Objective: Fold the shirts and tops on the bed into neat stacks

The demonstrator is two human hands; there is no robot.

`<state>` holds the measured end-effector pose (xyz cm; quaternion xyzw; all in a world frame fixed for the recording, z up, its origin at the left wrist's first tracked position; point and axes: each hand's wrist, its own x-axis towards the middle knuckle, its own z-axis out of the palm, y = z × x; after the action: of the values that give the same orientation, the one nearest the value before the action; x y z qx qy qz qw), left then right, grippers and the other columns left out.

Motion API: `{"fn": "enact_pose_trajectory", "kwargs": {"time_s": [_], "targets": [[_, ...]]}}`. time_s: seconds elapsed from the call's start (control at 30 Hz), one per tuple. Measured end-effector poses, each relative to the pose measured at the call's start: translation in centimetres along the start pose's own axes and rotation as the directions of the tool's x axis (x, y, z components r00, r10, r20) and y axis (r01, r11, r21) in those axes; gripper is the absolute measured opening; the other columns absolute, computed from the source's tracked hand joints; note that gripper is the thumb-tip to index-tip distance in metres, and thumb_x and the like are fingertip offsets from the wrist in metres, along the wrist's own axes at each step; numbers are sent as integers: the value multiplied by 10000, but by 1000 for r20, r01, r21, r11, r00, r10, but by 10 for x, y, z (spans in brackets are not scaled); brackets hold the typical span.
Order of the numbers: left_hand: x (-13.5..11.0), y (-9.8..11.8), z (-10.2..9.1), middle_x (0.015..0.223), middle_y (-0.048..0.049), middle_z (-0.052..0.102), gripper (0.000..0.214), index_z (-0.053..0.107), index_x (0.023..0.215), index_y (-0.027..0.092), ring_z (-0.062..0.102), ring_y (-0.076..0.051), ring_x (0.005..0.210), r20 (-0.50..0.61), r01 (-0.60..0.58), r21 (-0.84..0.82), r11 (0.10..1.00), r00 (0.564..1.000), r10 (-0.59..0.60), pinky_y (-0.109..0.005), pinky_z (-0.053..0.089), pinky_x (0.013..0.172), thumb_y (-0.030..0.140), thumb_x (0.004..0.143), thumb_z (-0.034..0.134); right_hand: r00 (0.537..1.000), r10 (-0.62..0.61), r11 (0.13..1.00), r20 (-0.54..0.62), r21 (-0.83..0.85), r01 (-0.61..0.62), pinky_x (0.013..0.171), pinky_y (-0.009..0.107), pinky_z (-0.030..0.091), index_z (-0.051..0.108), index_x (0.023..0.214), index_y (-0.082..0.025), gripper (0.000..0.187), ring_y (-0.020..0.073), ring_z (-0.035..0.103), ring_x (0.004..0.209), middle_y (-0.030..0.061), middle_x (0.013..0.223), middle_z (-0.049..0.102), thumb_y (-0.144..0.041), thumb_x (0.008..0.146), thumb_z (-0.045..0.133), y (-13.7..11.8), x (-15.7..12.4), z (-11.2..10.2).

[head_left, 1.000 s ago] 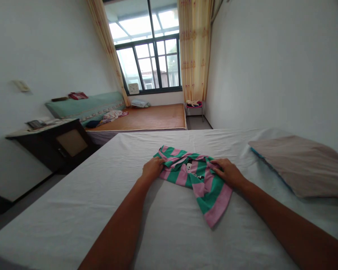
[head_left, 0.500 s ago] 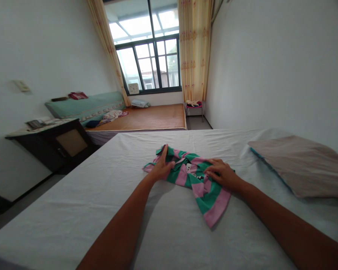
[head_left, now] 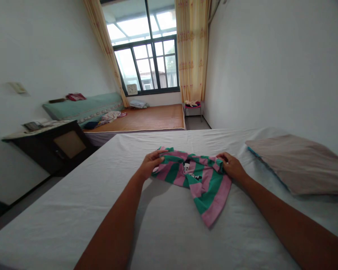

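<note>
A pink and green striped shirt (head_left: 183, 170) lies crumpled on the white sheet (head_left: 169, 232), with a small black and white print near its middle. My left hand (head_left: 150, 164) is closed on the shirt's upper left edge, thumb and fingers pinching the cloth. At the shirt's upper right side, my right hand (head_left: 231, 165) pinches a bunched bit of the fabric. One pink-edged corner of the shirt hangs toward me, flat on the sheet.
A folded brownish cloth (head_left: 295, 163) rests on the right of the sheet. Beyond stands another bed with a brown mat (head_left: 154, 117). A dark cabinet (head_left: 64, 144) is at the left, and a small pink stool (head_left: 193, 105) sits under the curtain.
My left hand has shifted left and now grips the shirt's edge. My right hand has moved right and up from the shirt's middle to its side. The shirt's upper edge is straighter.
</note>
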<state>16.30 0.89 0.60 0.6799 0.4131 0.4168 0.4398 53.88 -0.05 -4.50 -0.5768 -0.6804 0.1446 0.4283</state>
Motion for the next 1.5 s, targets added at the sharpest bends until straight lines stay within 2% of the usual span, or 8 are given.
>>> {"fn": "enact_pose_trajectory", "kwargs": {"time_s": [0.13, 0.23, 0.4, 0.53, 0.7, 0.9, 1.33, 1.5], "targets": [[-7, 9, -37, 862, -45, 690, 562, 524, 1294, 130, 621, -161, 693, -266, -51, -259, 965, 964, -21, -288, 510, 666, 330, 769, 507, 961, -126, 989, 246, 107, 102, 805, 320, 504, 669, 1023, -231, 350, 214, 647, 905, 34, 996, 707, -488, 859, 498, -8, -5, -1], [-11, 6, -53, 712, -25, 660, 544, 569, 1242, 105, 589, -147, 601, -283, 15, -258, 966, 955, -90, -276, 496, 608, 339, 757, 498, 923, -212, 977, 321, 41, 210, 882, 372, 483, 670, 1100, -246, 415, 254, 618, 1010, 47, 1100, 690, -473, 754, 645, -9, -7, 1], [-9, -3, -43, 861, -72, 710, 470, 661, 1117, 120, 639, -174, 720, -22, 165, -53, 985, 986, -167, -286, 504, 667, 423, 766, 584, 997, 75, 984, 7, 163, -75, 705, 348, 527, 674, 881, -215, 270, 215, 650, 747, 41, 790, 706, -443, 798, 556, 25, 9, 0], [1, -19, -32, 1047, -96, 706, 432, 685, 1075, 140, 637, -225, 956, -131, 115, 295, 949, 988, -79, -341, 498, 821, 444, 805, 540, 916, 362, 849, -175, 467, -247, 685, 359, 553, 611, 939, -190, 322, 219, 667, 767, 79, 849, 699, -453, 757, 572, 55, 22, -9], [8, -46, -29, 1114, -84, 694, 396, 656, 1164, 156, 628, -221, 1003, -143, 157, 680, 716, 986, -79, -324, 470, 899, 298, 816, 531, 972, 136, 991, -193, 12, -136, 951, 449, 452, 599, 1077, -181, 408, 267, 608, 1049, 126, 1102, 666, -455, 776, 569, 56, 17, -13], [7, -46, -16, 1183, -105, 650, 393, 645, 1204, 236, 602, -243, 1071, -82, 105, 851, 515, 994, -66, -320, 441, 928, 340, 837, 553, 999, -22, 972, -41, -235, 12, 929, 413, 460, 625, 1118, -208, 409, 271, 609, 1039, 106, 1133, 661, -351, 735, 619, 47, 7, -12], [2, -44, -24, 1096, -55, 705, 397, 665, 1200, 273, 647, -244, 955, -40, 64, 711, 700, 998, -50, -310, 481, 841, 258, 817, 560, 962, 4, 965, 275, -254, 69, 665, 281, 480, 735, 761, -255, 203, 191, 661, 721, -9, 775, 733, -196, 651, 575, 32, 36, -16], [-1, -44, -26, 1120, -69, 700, 435, 666, 1199, 182, 649, -230, 939, -8, 49, 467, 883, 999, -51, -320, 511, 809, 198, 778, 557, 988, 89, 848, 123, -530, -10, 711, 306, 473, 742, 781, -210, 216, 219, 654, 791, 50, 826, 734, -128, 681, 568, 25, 91, -42]]}}
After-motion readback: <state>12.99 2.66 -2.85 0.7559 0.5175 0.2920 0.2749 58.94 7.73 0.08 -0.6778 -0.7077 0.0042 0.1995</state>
